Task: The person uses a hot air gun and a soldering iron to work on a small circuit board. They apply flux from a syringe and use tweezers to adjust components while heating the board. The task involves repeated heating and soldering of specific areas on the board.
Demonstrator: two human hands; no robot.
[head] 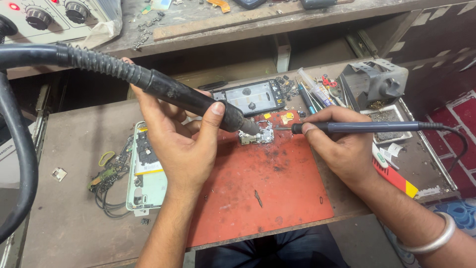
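Red scorched bench mat [277,193]: left hand [181,141] grips black hot-air wand [168,92], right hand [342,149] grips slim soldering iron [357,127], both on small circuit board [258,135]. Likely mid-rework; next needs steady tip placement.

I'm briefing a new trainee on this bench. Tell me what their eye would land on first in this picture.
First, the small circuit board at the top edge of the red mat, mid-bench. The left hand aims a thick black hot-air wand at it, while the right hand brings a slim soldering iron in from the right. Next, the opened white phone body lying left of the mat.
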